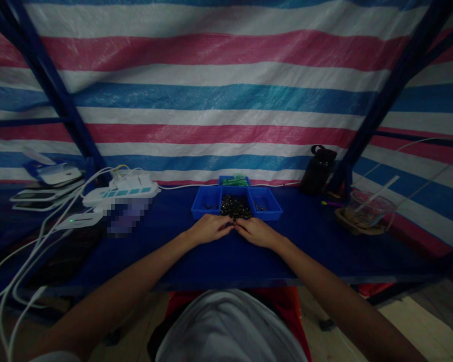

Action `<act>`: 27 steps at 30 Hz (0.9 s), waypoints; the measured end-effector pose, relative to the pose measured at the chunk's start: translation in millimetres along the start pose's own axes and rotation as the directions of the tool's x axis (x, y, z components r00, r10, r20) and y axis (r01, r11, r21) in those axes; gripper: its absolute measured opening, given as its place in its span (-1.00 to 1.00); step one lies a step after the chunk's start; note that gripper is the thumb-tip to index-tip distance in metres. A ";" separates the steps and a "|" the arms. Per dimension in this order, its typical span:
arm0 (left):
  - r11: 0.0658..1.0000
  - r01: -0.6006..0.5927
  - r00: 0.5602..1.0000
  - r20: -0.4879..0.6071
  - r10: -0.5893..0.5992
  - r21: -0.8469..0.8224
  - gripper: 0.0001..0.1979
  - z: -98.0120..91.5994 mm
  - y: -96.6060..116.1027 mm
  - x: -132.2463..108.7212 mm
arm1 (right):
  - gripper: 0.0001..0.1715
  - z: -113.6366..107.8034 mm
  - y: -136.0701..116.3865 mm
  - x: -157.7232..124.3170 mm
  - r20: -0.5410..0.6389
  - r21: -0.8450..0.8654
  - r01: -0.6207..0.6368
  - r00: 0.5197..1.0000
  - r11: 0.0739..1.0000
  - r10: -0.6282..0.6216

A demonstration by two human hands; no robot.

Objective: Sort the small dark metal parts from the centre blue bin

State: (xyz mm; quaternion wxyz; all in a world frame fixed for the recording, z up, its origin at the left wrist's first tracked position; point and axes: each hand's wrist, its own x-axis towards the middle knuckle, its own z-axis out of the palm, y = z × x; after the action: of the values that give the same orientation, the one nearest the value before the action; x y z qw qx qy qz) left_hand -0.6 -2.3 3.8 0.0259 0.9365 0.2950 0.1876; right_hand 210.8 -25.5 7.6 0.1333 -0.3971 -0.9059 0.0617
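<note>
My left hand (210, 228) and my right hand (258, 232) meet at the near edge of the middle blue bin. The fingers of both are closed in a pinch, with fingertips almost touching. Whatever lies between them is too small and dark to make out. Just beyond the fingertips, a heap of small dark and shiny metal-looking parts (235, 205) fills the middle bin. To its left stands a blue bin (201, 213) with a few dark pieces, and to its right another blue bin (272, 215) with a few small pieces.
Behind stands a blue bin with green packets (234, 181). Left are a white power strip (136, 192), phones (35, 196) and white cables (41, 236). Right are a black bottle (317, 171) and a clear plastic cup (368, 206). Striped sheeting (226, 100) hangs behind the blue table (226, 264).
</note>
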 end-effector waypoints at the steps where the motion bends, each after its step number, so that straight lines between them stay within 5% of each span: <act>1: 1.000 0.000 1.000 0.002 0.000 0.001 -0.78 -0.3 0.3 0.0 | -0.73 -0.1 -0.2 -0.2 0.001 -0.002 0.001 1.000 1.000 -0.001; 27: 0.998 -0.021 1.000 0.021 0.020 0.053 -0.78 -0.2 0.2 0.1 | -0.79 0.9 0.0 -0.6 -0.010 0.015 -0.004 1.000 1.000 0.004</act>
State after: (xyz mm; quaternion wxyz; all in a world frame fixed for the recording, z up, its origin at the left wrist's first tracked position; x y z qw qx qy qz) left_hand -0.5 -2.5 4.1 0.0021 0.9417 0.2902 0.1704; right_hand 211.0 -26.0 6.7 0.1407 -0.3981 -0.9040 0.0667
